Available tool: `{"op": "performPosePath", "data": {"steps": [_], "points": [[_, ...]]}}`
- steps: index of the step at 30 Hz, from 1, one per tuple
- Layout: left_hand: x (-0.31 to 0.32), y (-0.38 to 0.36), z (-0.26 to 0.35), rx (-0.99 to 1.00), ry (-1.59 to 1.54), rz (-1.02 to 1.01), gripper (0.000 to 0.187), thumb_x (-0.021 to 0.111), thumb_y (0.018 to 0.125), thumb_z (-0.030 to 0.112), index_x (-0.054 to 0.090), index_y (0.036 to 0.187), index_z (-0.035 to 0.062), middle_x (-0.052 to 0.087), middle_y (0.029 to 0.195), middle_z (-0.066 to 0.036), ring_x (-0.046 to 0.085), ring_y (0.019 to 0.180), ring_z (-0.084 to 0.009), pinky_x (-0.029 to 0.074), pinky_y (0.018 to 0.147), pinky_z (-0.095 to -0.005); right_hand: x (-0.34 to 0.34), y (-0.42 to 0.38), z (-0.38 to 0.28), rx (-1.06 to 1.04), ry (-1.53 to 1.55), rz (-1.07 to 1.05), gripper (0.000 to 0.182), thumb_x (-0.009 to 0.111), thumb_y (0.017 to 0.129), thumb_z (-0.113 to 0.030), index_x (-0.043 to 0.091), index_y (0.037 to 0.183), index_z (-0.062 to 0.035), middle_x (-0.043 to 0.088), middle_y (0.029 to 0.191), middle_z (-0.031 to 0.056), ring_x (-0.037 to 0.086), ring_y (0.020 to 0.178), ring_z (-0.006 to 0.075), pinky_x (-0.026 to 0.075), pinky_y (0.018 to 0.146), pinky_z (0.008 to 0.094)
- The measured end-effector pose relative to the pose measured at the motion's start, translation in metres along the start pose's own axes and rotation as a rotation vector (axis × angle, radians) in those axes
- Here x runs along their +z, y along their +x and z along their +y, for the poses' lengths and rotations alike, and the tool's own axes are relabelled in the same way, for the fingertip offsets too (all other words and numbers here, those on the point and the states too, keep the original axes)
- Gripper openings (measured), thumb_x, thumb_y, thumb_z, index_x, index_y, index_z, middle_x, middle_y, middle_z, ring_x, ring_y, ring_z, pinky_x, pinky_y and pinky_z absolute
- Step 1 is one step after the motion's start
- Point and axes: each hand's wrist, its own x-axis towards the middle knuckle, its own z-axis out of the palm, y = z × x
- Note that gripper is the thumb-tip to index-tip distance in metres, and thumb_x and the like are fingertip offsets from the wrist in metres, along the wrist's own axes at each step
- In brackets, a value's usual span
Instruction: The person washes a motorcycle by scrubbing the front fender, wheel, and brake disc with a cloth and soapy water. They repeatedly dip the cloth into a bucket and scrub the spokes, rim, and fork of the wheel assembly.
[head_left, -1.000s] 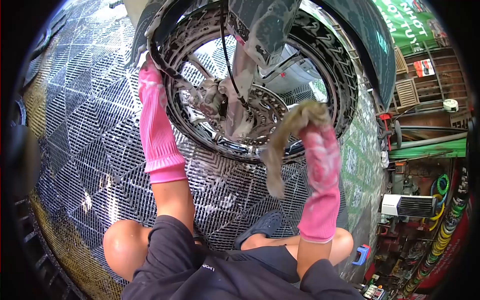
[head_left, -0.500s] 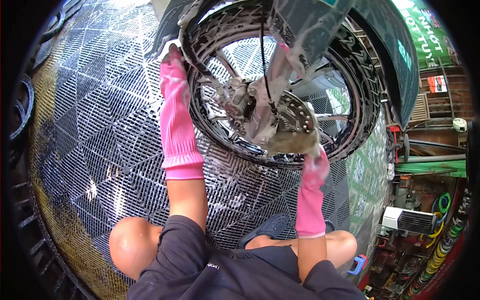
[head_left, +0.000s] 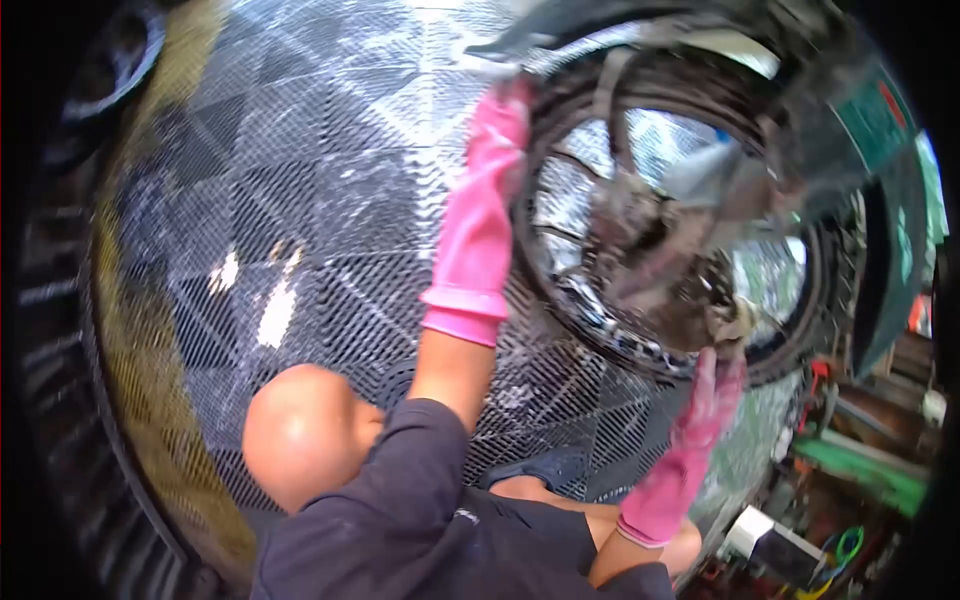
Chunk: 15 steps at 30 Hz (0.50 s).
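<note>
A soapy motorcycle wheel (head_left: 545,290) with a black tyre and a brake disc fills the upper right. Above it curves a dark fender (head_left: 600,22). In a long pink rubber glove, my left hand (head_left: 505,110) reaches up to the tyre's left edge, close under the fender's tip; its fingers are blurred and partly hidden. My right hand (head_left: 715,380), gloved the same way, is at the wheel's lower rim. Its fingers are closed on a yellowish-brown sponge (head_left: 732,325), which lies against the wheel near the disc. Motion smears both the wheel and the fork.
Dark slatted floor tiles (head_left: 370,200) with wet foam lie under the wheel. A black metal rack (head_left: 60,300) runs along the left. At the lower right are a white box-shaped device (head_left: 750,530), a green bar (head_left: 860,470) and coiled hoses (head_left: 848,548).
The view has swung, so wheel and both hands appear farther right. My right hand and the sponge stay at the wheel's lower rim; my left hand stays by the tyre's edge.
</note>
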Motion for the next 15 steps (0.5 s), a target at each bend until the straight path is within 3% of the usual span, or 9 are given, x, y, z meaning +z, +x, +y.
{"op": "performPosePath", "data": {"steps": [1, 4, 5, 6, 8, 9, 11, 13, 15], "points": [[-0.003, -0.008, -0.004, -0.006, 0.002, 0.003, 0.054, 0.044, 0.102, 0.051, 0.060, 0.129, 0.0068, 0.064, 0.105, -0.010, 0.064, 0.088, -0.0220, 0.052, 0.072, -0.0380, 0.015, 0.000, 0.047, -0.057, 0.224, 0.040, 0.063, 0.059, 0.101, -0.021, 0.032, 0.154, -0.0001, 0.049, 0.146, 0.0170, 0.050, 0.132, 0.0275, 0.036, 0.116, 0.0326], [-0.015, -0.025, -0.027, -0.069, 0.001, 0.024, 0.054, 0.044, 0.102, 0.051, 0.060, 0.129, 0.0066, 0.065, 0.106, -0.010, 0.064, 0.088, -0.0222, 0.052, 0.072, -0.0382, 0.033, 0.013, 0.086, 0.346, 0.932, 0.231, 0.061, 0.055, 0.103, -0.023, 0.028, 0.156, -0.0091, 0.039, 0.155, 0.0118, 0.042, 0.139, 0.0306, 0.036, 0.118, 0.0442], [-0.019, -0.034, -0.035, -0.096, -0.001, 0.033, 0.055, 0.044, 0.102, 0.051, 0.060, 0.129, 0.0065, 0.065, 0.106, -0.010, 0.064, 0.088, -0.0223, 0.052, 0.073, -0.0382, 0.034, 0.020, 0.092, 0.405, 1.041, 0.271, 0.061, 0.053, 0.103, -0.024, 0.027, 0.157, -0.0121, 0.036, 0.158, 0.0101, 0.039, 0.141, 0.0316, 0.035, 0.119, 0.0481], [-0.022, -0.041, -0.042, -0.121, -0.004, 0.036, 0.055, 0.044, 0.102, 0.051, 0.060, 0.129, 0.0065, 0.065, 0.106, -0.010, 0.064, 0.088, -0.0224, 0.052, 0.073, -0.0383, 0.032, 0.033, 0.088, 0.339, 0.806, 0.236, 0.066, 0.057, 0.101, -0.029, 0.028, 0.157, -0.0103, 0.038, 0.156, 0.0113, 0.042, 0.139, 0.0327, 0.037, 0.117, 0.0501], [-0.028, -0.055, -0.056, -0.172, -0.010, 0.038, 0.055, 0.044, 0.102, 0.051, 0.060, 0.130, 0.0064, 0.065, 0.106, -0.011, 0.065, 0.089, -0.0225, 0.053, 0.073, -0.0384, 0.026, 0.055, 0.068, 0.139, -0.116, 0.161, 0.077, 0.065, 0.095, -0.038, 0.029, 0.155, -0.0067, 0.042, 0.152, 0.0136, 0.046, 0.135, 0.0349, 0.039, 0.114, 0.0541], [-0.027, -0.059, -0.062, -0.187, -0.013, 0.039, 0.055, 0.044, 0.102, 0.051, 0.060, 0.130, 0.0063, 0.065, 0.107, -0.011, 0.065, 0.089, -0.0226, 0.053, 0.073, -0.0384, 0.026, 0.066, 0.057, 0.128, -0.280, 0.154, 0.083, 0.070, 0.092, -0.043, 0.029, 0.155, -0.0049, 0.045, 0.151, 0.0148, 0.048, 0.134, 0.0360, 0.040, 0.113, 0.0560], [-0.027, -0.064, -0.067, -0.212, -0.013, 0.032, 0.056, 0.044, 0.102, 0.051, 0.060, 0.130, 0.0062, 0.065, 0.107, -0.011, 0.065, 0.089, -0.0227, 0.053, 0.073, -0.0385, 0.024, 0.106, 0.089, -0.135, -0.176, 0.211, 0.087, 0.074, 0.088, -0.045, 0.034, 0.150, 0.0011, 0.048, 0.146, 0.0214, 0.051, 0.132, 0.0365, 0.041, 0.113, 0.0464], [-0.027, -0.066, -0.069, -0.228, -0.011, 0.026, 0.056, 0.044, 0.102, 0.051, 0.060, 0.130, 0.0061, 0.066, 0.107, -0.011, 0.065, 0.090, -0.0229, 0.053, 0.073, -0.0387, 0.030, 0.103, 0.040, -0.144, 0.004, 0.121, 0.095, 0.067, 0.087, -0.062, 0.036, 0.150, 0.0018, 0.042, 0.151, 0.0249, 0.046, 0.138, 0.0352, 0.040, 0.114, 0.0454], [-0.029, -0.064, -0.069, -0.242, -0.015, 0.026, 0.056, 0.044, 0.102, 0.051, 0.060, 0.131, 0.0060, 0.066, 0.108, -0.011, 0.066, 0.090, -0.0230, 0.053, 0.074, -0.0388, 0.029, 0.093, 0.080, -0.025, -0.250, 0.087, 0.087, 0.050, 0.094, -0.065, 0.036, 0.150, 0.0012, 0.038, 0.153, 0.0243, 0.044, 0.140, 0.0347, 0.036, 0.118, 0.0496]]}}
